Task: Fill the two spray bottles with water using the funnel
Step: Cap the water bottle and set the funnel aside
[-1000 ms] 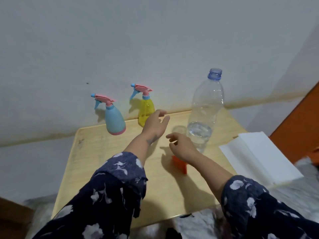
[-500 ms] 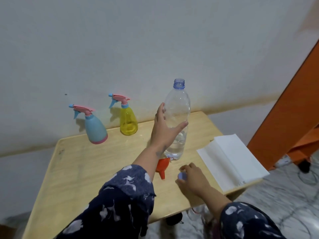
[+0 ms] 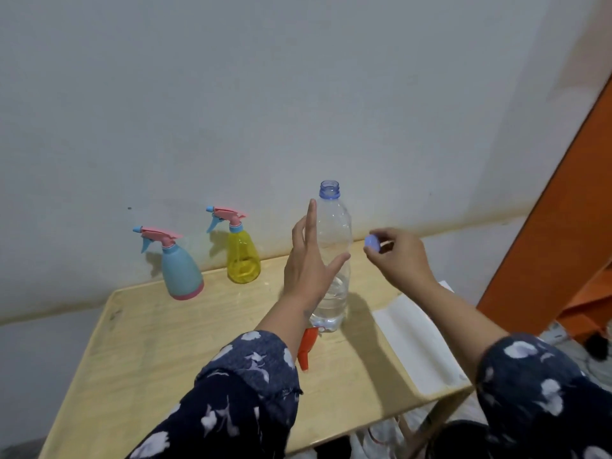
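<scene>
A clear bottle [image 3: 332,260] stands upright near the middle of the table [image 3: 159,346], uncapped, with a little water in its base. The left hand [image 3: 309,260] is spread open against the bottle's left side, thumb across its front. The right hand [image 3: 399,256], raised to the right of the bottle, pinches a blue cap [image 3: 371,242] in its fingertips. An orange funnel [image 3: 307,349] lies just in front of the bottle. Far left, by the wall, stand a blue sprayer [image 3: 182,271] and a yellow sprayer [image 3: 241,255], tops on. White paper [image 3: 420,346] lies at the table's right edge.
</scene>
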Tool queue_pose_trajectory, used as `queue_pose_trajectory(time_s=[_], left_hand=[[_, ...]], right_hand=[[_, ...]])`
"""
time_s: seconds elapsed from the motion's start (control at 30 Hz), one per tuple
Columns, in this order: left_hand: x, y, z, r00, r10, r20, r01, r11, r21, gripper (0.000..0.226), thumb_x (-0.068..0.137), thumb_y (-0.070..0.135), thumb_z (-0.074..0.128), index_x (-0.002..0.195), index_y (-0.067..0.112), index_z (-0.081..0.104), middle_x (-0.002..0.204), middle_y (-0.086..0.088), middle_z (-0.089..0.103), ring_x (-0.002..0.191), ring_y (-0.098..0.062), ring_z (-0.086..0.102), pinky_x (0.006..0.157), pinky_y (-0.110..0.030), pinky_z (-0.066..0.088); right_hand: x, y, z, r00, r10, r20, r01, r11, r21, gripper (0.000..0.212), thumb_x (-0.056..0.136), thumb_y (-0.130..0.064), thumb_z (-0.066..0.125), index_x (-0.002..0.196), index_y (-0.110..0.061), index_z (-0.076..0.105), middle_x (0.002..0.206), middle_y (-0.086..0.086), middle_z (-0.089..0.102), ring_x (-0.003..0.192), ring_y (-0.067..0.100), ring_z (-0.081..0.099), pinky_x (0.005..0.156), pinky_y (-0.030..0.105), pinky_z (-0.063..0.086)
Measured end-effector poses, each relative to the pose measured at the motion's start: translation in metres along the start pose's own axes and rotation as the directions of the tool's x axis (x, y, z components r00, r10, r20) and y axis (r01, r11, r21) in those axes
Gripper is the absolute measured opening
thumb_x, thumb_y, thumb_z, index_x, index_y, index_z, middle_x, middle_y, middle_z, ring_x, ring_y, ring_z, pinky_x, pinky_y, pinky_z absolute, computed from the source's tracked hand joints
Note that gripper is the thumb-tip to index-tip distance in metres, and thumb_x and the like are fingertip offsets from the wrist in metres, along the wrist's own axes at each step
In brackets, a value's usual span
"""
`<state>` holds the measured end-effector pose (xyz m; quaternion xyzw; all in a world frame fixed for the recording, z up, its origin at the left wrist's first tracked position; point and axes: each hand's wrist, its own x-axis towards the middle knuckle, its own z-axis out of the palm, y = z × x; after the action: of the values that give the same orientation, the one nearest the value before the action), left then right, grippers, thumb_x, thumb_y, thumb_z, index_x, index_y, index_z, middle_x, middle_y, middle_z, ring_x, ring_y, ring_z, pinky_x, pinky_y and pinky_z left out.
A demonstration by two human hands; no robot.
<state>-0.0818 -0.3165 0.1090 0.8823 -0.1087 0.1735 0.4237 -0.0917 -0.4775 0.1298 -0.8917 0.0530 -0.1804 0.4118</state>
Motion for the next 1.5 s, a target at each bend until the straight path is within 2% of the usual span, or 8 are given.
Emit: queue_pose_trajectory(time_s=[0.2, 0.6, 0.7, 1.0, 1.1, 1.2, 1.3, 1.5], left_hand=[[0.005, 0.003, 0.001, 1.0, -0.024, 0.019, 0.023, 0.998, 0.05, 0.11, 0.08, 0.036, 0.076, 0.147, 0.051, -0.01, 0.147, 0.004, 0.027, 0.101, -0.026, 0.062, 0.079, -0.038, 0.054], [0.004, 0.005, 0.002, 0.999, -0.045, 0.03, 0.041, 0.991, 0.131, 0.108, 0.083, 0.035, 0.074, 0.149, 0.045, -0.011, 0.149, 0.001, 0.024, 0.101, -0.025, 0.063, 0.081, -0.035, 0.055], [0.005, 0.006, 0.003, 0.999, -0.041, 0.036, 0.035, 0.987, 0.154, 0.108, 0.084, 0.036, 0.072, 0.149, 0.046, -0.014, 0.15, 0.001, 0.022, 0.1, -0.025, 0.063, 0.079, -0.035, 0.055], [0.004, 0.011, 0.008, 0.998, -0.039, 0.056, 0.03, 0.989, 0.148, 0.107, 0.086, 0.033, 0.07, 0.148, 0.047, -0.015, 0.151, 0.001, 0.02, 0.09, -0.024, 0.062, 0.071, -0.032, 0.052], [0.006, 0.01, 0.007, 0.996, -0.076, 0.037, 0.071, 0.99, 0.12, 0.108, 0.084, 0.032, 0.073, 0.149, 0.047, -0.012, 0.152, 0.003, 0.021, 0.101, -0.025, 0.062, 0.079, -0.035, 0.055], [0.008, 0.005, 0.002, 0.995, -0.089, 0.034, 0.088, 0.995, 0.052, 0.108, 0.082, 0.03, 0.075, 0.147, 0.051, -0.009, 0.152, 0.004, 0.021, 0.109, -0.025, 0.06, 0.086, -0.036, 0.053], [0.008, 0.001, 0.0, 0.996, -0.078, 0.041, 0.077, 0.997, 0.021, 0.109, 0.081, 0.029, 0.076, 0.146, 0.053, -0.009, 0.152, 0.004, 0.022, 0.113, -0.025, 0.058, 0.087, -0.035, 0.052], [0.006, 0.004, 0.004, 0.996, -0.091, -0.005, 0.091, 0.994, 0.055, 0.105, 0.083, 0.032, 0.074, 0.148, 0.05, -0.007, 0.152, 0.004, 0.025, 0.103, -0.023, 0.062, 0.079, -0.038, 0.055]], right_hand=[[0.036, -0.083, -0.032, 0.969, -0.249, -0.004, 0.248, 0.964, 0.092, 0.035, 0.087, -0.02, 0.066, 0.121, -0.017, 0.064, 0.102, -0.004, 0.067, 0.077, 0.007, 0.061, 0.075, 0.015, 0.044], [0.073, -0.144, -0.042, 0.807, -0.267, 0.527, 0.546, 0.676, -0.495, 0.027, 0.091, -0.02, 0.058, 0.112, -0.009, 0.07, 0.116, 0.006, 0.068, 0.097, 0.021, 0.06, 0.08, 0.03, 0.047], [0.074, -0.14, -0.033, 0.85, -0.194, 0.49, 0.489, 0.635, -0.598, 0.042, 0.093, -0.04, 0.052, 0.099, 0.001, 0.059, 0.099, 0.014, 0.064, 0.091, 0.031, 0.06, 0.073, 0.037, 0.047], [0.064, -0.131, -0.01, 0.94, -0.289, 0.18, 0.306, 0.488, -0.818, 0.046, 0.096, -0.034, 0.032, 0.061, -0.01, 0.049, 0.058, 0.0, 0.042, 0.049, 0.017, 0.038, 0.048, 0.021, 0.024], [0.066, -0.126, -0.018, 0.952, -0.198, 0.233, 0.301, 0.746, -0.594, 0.042, 0.095, -0.042, 0.04, 0.086, -0.011, 0.067, 0.082, 0.005, 0.065, 0.074, 0.024, 0.06, 0.059, 0.028, 0.042], [0.063, -0.115, -0.033, 0.877, -0.092, 0.472, 0.104, 0.995, 0.002, 0.036, 0.095, -0.022, 0.052, 0.126, -0.003, 0.059, 0.131, 0.011, 0.06, 0.12, 0.027, 0.054, 0.1, 0.036, 0.043], [0.054, -0.098, -0.029, 0.869, -0.087, 0.488, -0.062, 0.958, 0.281, 0.041, 0.095, -0.017, 0.058, 0.136, -0.014, 0.054, 0.135, 0.001, 0.056, 0.12, 0.01, 0.049, 0.105, 0.027, 0.034], [0.037, -0.089, 0.007, 0.999, -0.03, 0.028, 0.013, 0.877, 0.48, 0.029, 0.079, -0.021, 0.075, 0.107, -0.022, 0.07, 0.101, -0.008, 0.071, 0.096, 0.003, 0.064, 0.092, 0.024, 0.051]])
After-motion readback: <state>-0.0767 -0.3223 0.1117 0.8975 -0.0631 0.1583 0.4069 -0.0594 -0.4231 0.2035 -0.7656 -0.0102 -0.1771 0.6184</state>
